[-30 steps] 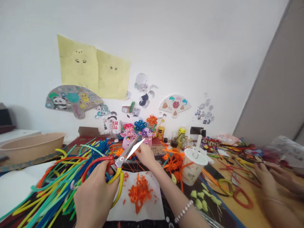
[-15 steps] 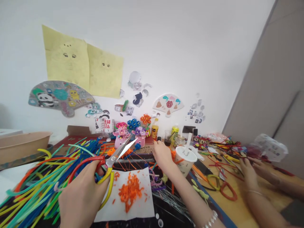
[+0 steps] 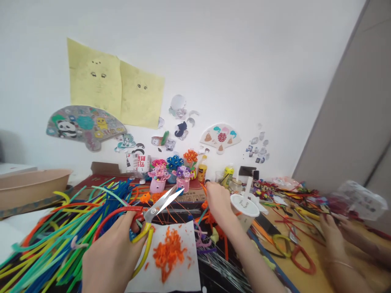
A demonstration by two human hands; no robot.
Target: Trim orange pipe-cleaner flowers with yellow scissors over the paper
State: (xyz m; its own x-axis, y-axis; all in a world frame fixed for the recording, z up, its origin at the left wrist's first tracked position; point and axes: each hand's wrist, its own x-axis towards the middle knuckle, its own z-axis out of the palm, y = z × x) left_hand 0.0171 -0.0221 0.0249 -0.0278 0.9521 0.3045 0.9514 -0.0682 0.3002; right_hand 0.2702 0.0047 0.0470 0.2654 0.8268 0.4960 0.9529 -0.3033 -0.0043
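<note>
My left hand (image 3: 113, 254) grips red-and-yellow scissors (image 3: 152, 213) with their blades parted, pointing up and right over a white paper sheet (image 3: 180, 274). A heap of orange clippings (image 3: 168, 252) lies on that sheet. My right hand (image 3: 217, 201) reaches forward into a tangle of orange pipe cleaners (image 3: 214, 221) beside a white paper cup (image 3: 246, 209). Its fingers are curled down among the strands, and what they hold is hidden.
A big pile of coloured pipe cleaners (image 3: 61, 240) covers the left of the table. Small flower pots (image 3: 171, 175) and bottles stand by the wall. A brown tray (image 3: 30, 185) sits far left. Another person's hands (image 3: 339, 232) work at the right among red loops.
My right hand has left the scissor tips and moved right and forward into the orange pipe cleaners near the cup. The scissors stay in my left hand.
</note>
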